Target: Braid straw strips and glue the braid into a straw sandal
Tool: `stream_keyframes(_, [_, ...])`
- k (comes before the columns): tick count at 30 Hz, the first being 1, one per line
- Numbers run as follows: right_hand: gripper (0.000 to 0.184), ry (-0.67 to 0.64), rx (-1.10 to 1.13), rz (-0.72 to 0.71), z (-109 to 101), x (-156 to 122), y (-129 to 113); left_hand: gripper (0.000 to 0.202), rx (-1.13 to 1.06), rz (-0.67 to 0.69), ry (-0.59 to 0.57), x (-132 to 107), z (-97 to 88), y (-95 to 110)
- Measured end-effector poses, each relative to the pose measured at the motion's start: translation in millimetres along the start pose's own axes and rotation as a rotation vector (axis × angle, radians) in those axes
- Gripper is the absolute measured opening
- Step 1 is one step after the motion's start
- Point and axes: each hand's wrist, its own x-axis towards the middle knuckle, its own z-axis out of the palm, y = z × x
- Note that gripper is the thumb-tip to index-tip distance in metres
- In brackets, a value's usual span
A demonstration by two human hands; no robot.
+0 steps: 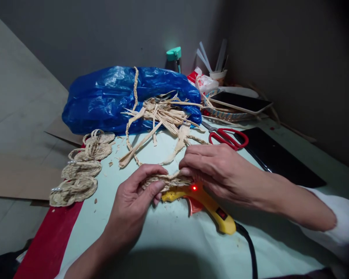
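My left hand [139, 190] is closed round one end of a woven straw piece [168, 181] made of braided cord. At its other end, my right hand [212, 172] pinches the braid with thumb and fingers. Just beneath the piece lies a yellow hot glue gun [211, 205] with an orange trigger and a lit red light; its cable runs toward me. A loose straw braid [128, 131] trails behind my hands, up over a blue plastic bag [101, 93]. Dry straw strips [165, 114] spill in front of the bag.
Several coiled straw pieces [81, 170] line the table's left edge. Red-handled scissors [228, 138] and a black tablet-like slab [279, 155] lie to the right. Behind them a phone [241, 101] rests on a round basket [227, 113], near a cup of white sticks [218, 75].
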Motion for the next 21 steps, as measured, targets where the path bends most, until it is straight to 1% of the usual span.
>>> stream_keyframes(4, [0.038,0.008,0.052,0.027,-1,1,-1,0.006,-0.038,-0.029,-0.014,-1,0.8,1])
stream_keyframes(6, [0.041,0.001,0.086,0.046,-2,2,-2,0.004,-0.064,-0.039,-0.001,-2,1.7,2])
stream_keyframes(8, [0.040,-0.002,0.109,0.054,-2,2,-3,0.003,-0.090,-0.040,0.017,-4,3.4,4])
stream_keyframes(12, [0.039,0.022,0.120,0.039,-3,2,-5,0.013,-0.082,-0.038,0.050,-8,8.0,9])
stream_keyframes(18, [0.039,0.042,0.107,-0.018,4,5,-4,0.017,-0.038,-0.058,0.123,-9,9.2,9])
stream_keyframes(20, [0.035,0.083,0.055,-0.045,4,7,-4,0.018,-0.043,-0.051,0.121,-9,7.6,8])
stream_keyframes(21, [0.032,0.124,0.015,-0.066,3,7,-4,0.018,-0.053,-0.051,0.124,-8,6.8,7])
